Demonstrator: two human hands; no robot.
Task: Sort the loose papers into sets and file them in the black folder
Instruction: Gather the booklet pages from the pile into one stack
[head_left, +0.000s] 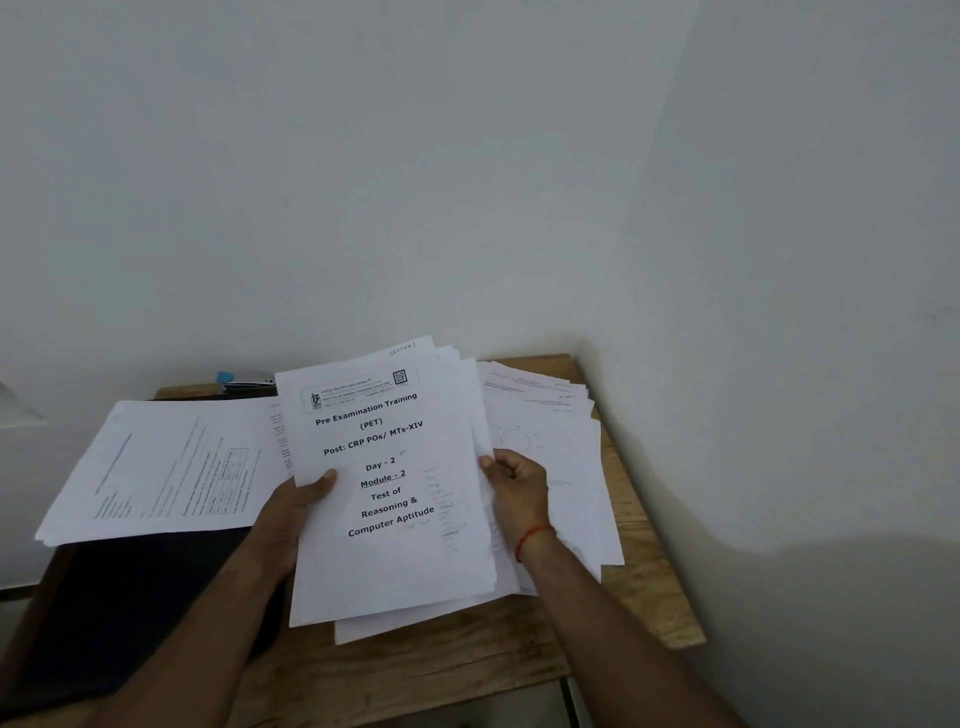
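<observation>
The left hand (304, 501) and right hand (517, 486) pinch a stack (387, 561) by its side edges, fingers (498, 464) curled. One set (156, 467) lies on the folder (130, 597) at the tabletop (649, 597)'s left edge. Loose papers (550, 421) remain at the far right corner, so sorting looks midway and nothing seems filed.

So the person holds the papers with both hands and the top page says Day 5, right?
Not quite. The left hand and right hand do both hold the papers, but the top page says Day - 2, not Day 5. The head view shows it.
</observation>
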